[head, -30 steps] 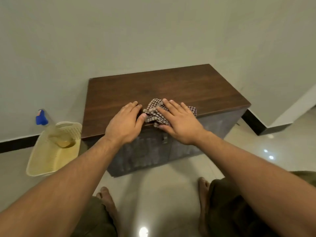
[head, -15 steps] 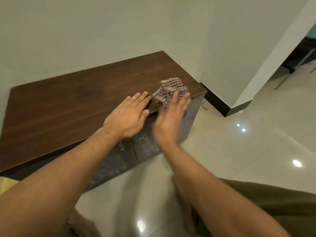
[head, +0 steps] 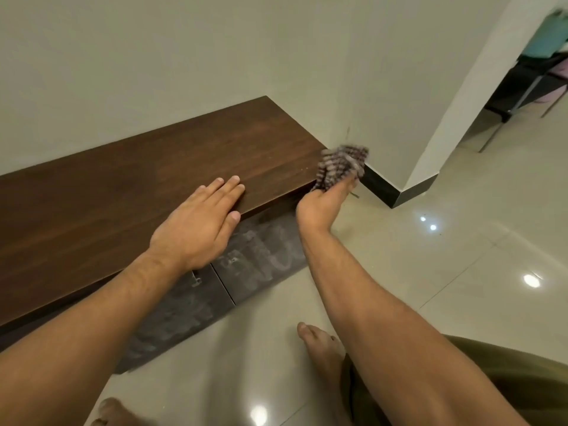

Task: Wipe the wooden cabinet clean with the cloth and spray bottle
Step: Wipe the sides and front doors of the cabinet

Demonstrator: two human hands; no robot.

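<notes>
Head view: left hand lies flat, fingers spread, on cabinet; right hand clutches blurred cloth

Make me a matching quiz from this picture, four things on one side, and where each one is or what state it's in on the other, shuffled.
Things:
1. left hand
2. cloth
3. cabinet doors
4. right foot

Places or states:
A. smeared with pale streaks
B. bare, on the tiled floor
C. flat on the wooden top
D. bunched in the right hand at the cabinet's right end

Pairs: 1-C, 2-D, 3-A, 4-B
</notes>
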